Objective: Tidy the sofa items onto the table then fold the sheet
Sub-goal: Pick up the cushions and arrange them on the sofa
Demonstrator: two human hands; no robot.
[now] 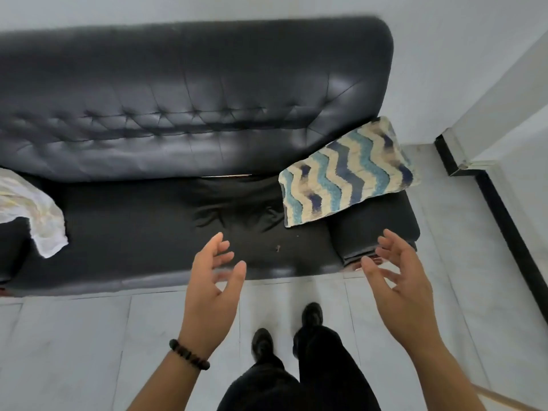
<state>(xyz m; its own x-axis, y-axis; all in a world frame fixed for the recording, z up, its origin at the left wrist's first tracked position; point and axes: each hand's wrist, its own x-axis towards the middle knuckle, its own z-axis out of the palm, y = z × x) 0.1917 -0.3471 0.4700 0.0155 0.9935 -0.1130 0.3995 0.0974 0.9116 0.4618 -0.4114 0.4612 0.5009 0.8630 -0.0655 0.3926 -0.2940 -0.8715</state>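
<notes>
Left hand (215,289) and right hand (400,286) are held out side by side over the front edge of the black leather sofa (133,226). Both are empty, with fingers spread and loosely bent and palms turned toward each other. A dark beaded bracelet (189,353) circles the left wrist. Beyond the right hand, the square cushion with wavy blue and cream stripes (347,173) sits tilted at the sofa's end, leaning against the tufted backrest, near that hand but untouched. Far to the left of the left hand, the crumpled white sheet (41,221) lies on the seat, well apart from both hands.
</notes>
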